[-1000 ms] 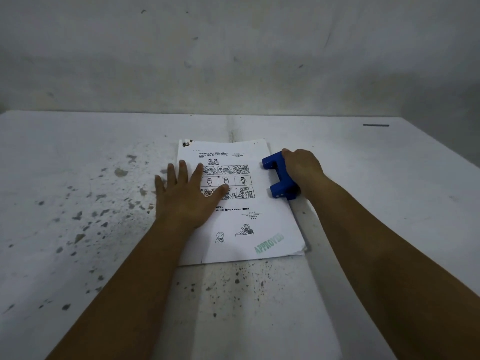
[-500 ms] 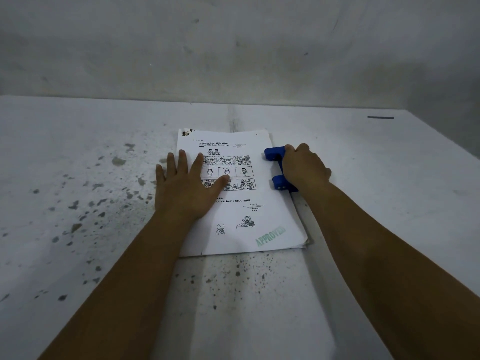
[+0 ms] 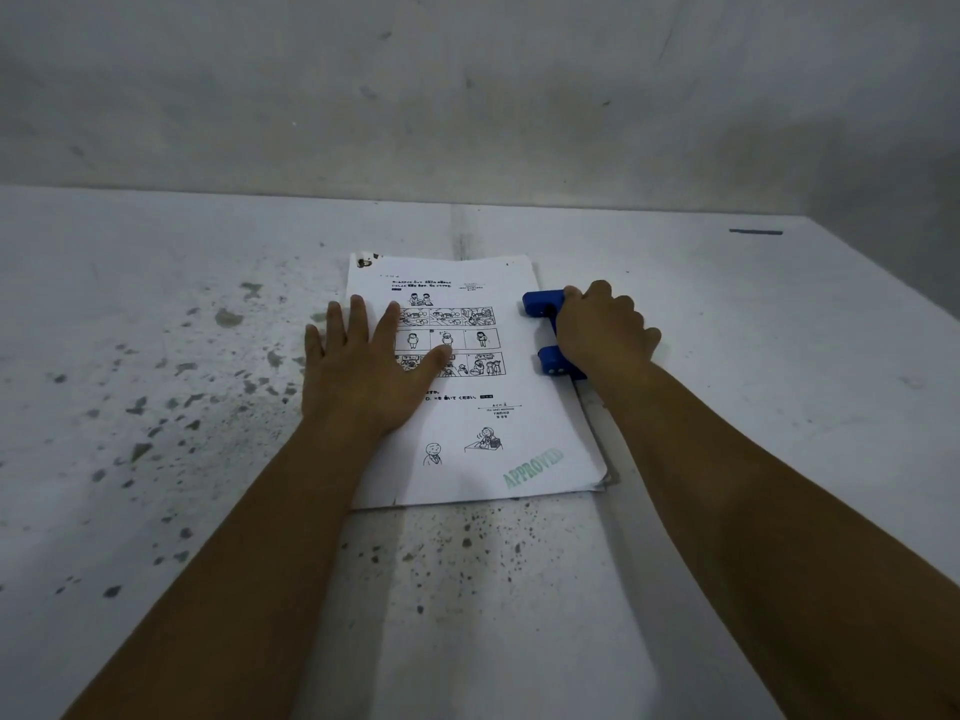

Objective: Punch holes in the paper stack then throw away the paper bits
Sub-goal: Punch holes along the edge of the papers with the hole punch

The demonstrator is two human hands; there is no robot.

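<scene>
Head view: a white paper stack (image 3: pixel 483 407) lies mid-table, its top sheet printed with comic panels, small drawings and a green "APPROVED" stamp toward 5 o'clock; lower sheets fan out along the right edge. The left hand (image 3: pixel 363 371) lies flat on the stack's 9 o'clock side, fingers spread, gripping nothing. At 3 o'clock, the right hand (image 3: pixel 602 330) is curled over a blue hole punch (image 3: pixel 545 304) whose two ends overlap the paper edge. The white table (image 3: pixel 156 407) is speckled with dark marks.
</scene>
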